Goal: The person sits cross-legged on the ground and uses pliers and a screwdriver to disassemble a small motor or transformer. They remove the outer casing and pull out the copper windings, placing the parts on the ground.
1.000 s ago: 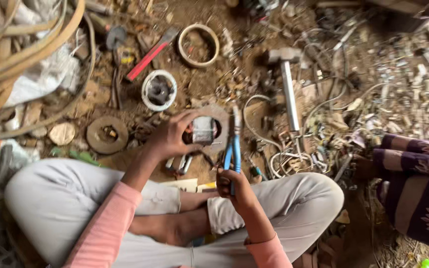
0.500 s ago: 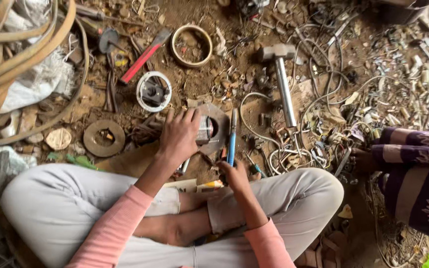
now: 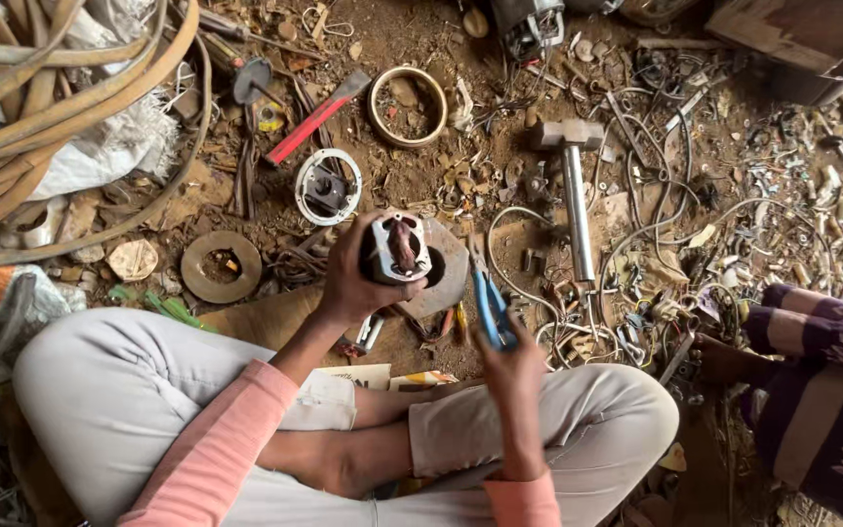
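Scrap-strewn dirt floor (image 3: 421, 166): left hand (image 3: 348, 278) grips motor stator (image 3: 397, 249), right hand (image 3: 514, 361) pliers (image 3: 490, 303).

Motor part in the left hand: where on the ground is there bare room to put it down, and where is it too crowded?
Bare dirt shows between the white ring, the tan ring and the hammer. The flat metal disc behind the motor part is partly free. Right of the hammer it is crowded with wires and small scrap. Far left, hoses fill the ground.
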